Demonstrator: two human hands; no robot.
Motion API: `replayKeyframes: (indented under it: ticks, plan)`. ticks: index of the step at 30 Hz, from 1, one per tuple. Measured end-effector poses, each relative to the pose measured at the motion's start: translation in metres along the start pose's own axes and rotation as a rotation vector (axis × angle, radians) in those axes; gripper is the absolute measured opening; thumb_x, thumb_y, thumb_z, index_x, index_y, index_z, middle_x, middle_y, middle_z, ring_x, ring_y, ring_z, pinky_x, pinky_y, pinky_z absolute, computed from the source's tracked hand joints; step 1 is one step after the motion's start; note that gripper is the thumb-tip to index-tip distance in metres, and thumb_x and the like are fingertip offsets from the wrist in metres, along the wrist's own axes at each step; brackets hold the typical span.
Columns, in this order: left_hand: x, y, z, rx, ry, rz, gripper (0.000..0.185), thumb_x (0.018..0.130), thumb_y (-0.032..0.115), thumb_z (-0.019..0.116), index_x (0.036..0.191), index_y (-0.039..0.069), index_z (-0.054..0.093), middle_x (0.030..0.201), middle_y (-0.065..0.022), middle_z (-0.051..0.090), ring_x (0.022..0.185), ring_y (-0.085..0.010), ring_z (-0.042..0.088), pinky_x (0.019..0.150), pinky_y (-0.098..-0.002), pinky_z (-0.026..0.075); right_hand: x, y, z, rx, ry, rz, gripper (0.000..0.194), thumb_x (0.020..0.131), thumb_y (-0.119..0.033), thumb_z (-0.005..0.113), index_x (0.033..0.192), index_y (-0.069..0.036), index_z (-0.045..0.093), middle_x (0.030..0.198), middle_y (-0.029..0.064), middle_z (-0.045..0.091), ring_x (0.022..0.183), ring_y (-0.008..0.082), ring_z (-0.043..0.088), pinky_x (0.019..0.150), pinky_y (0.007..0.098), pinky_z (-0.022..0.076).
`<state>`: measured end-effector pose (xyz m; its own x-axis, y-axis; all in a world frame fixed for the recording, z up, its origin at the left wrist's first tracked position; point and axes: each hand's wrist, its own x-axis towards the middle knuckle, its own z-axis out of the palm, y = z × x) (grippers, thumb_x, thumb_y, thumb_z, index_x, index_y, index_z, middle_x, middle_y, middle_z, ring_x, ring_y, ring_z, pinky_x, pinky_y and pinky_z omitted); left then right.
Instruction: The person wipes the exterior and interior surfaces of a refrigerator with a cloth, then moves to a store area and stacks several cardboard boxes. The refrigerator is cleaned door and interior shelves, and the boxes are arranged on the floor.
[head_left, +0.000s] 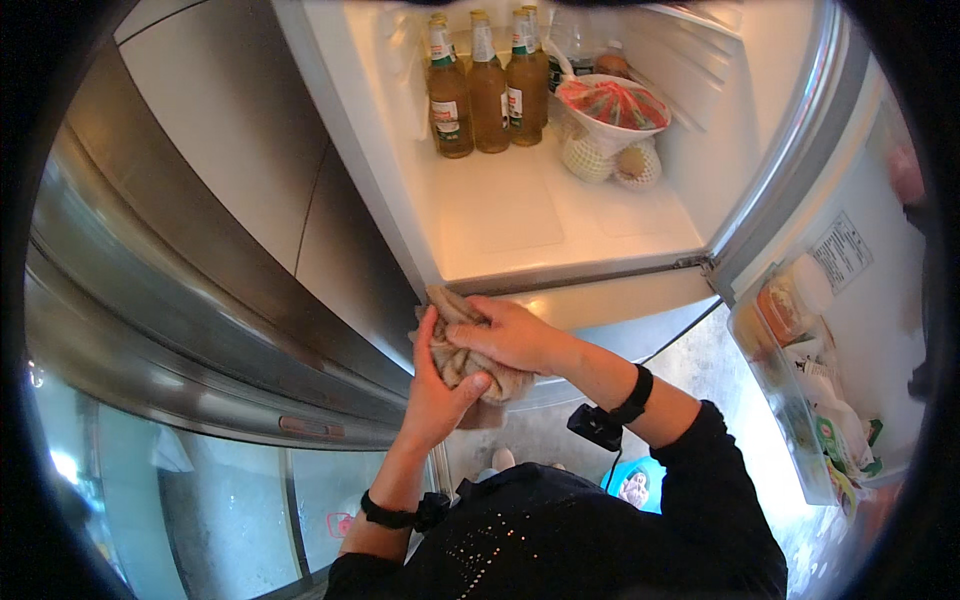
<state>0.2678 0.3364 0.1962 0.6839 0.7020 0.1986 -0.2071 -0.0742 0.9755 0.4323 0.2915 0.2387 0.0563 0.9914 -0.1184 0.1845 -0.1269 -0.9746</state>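
A bunched tan cloth (469, 364) is between my two hands, just in front of the sill of an open refrigerator compartment (517, 217). My left hand (435, 394) grips its left and lower side, the thumb pressed on the folds. From the right, my right hand (517, 337) lies over the upper part with its fingers curled into the fabric. Part of the cloth hangs below my hands. Both wrists carry black straps with small devices.
Several beer bottles (487, 97) stand at the back left inside. Right of them, a white bowl (619, 112) under plastic wrap rests on fruit in foam nets (589, 157). The open door's shelf (780, 405) holds jars and packets. A blue basin (645, 480) sits on the floor.
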Motion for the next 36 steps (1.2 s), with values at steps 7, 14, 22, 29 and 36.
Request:
replayKeyframes:
  ticks: [7,14,22,29,36]
  plan:
    - [0.017,0.005,-0.034,-0.402,0.041,-0.050,0.079,0.078,0.000,0.072,0.145,0.014,0.032,0.139,-0.0108,0.044,0.125,-0.0241,0.047,0.106,-0.0378,0.041,0.014,-0.086,-0.041,-0.689,-0.310,-0.044,0.065,0.090,-0.050,0.056,0.131,0.000,0.052,0.114,0.0242,0.064,0.106,0.0330,0.062,0.092,0.0386,0.0476]
    - [0.045,-0.016,-0.042,0.115,-0.009,0.064,0.074,0.073,0.002,0.073,0.139,0.014,0.042,0.132,-0.0129,0.048,0.122,-0.0272,0.048,0.104,-0.0387,0.040,0.093,-0.144,-0.162,-0.450,0.368,-0.112,0.045,0.092,-0.036,0.057,0.121,-0.002,0.061,0.091,0.0095,0.067,0.075,0.0164,0.065,0.062,0.0295,0.0544]
    - [0.062,-0.024,-0.040,0.476,-0.018,0.154,0.070,0.068,0.013,0.079,0.132,0.012,0.050,0.128,-0.0180,0.048,0.121,-0.0343,0.048,0.103,-0.0411,0.040,0.212,-0.159,-0.242,-0.576,0.875,-0.235,0.063,0.085,-0.039,0.065,0.125,0.009,0.053,0.084,0.0148,0.066,0.062,0.0183,0.064,0.054,0.0327,0.0529]
    - [0.062,-0.027,-0.040,0.509,0.000,0.148,0.072,0.066,0.014,0.080,0.132,0.012,0.051,0.129,-0.0188,0.049,0.122,-0.0350,0.049,0.103,-0.0418,0.040,0.240,-0.150,-0.261,-0.526,0.781,-0.208,0.053,0.088,-0.038,0.064,0.110,0.008,0.054,0.077,0.0123,0.064,0.057,0.0169,0.062,0.046,0.0309,0.0503]
    - [0.063,-0.029,-0.041,0.491,-0.011,0.133,0.073,0.066,0.014,0.080,0.133,0.012,0.050,0.130,-0.0184,0.049,0.122,-0.0356,0.049,0.104,-0.0424,0.041,0.220,-0.139,-0.253,-0.806,0.866,-0.400,0.045,0.089,-0.035,0.061,0.101,0.008,0.052,0.079,0.0191,0.066,0.057,0.0229,0.065,0.049,0.0363,0.0522]
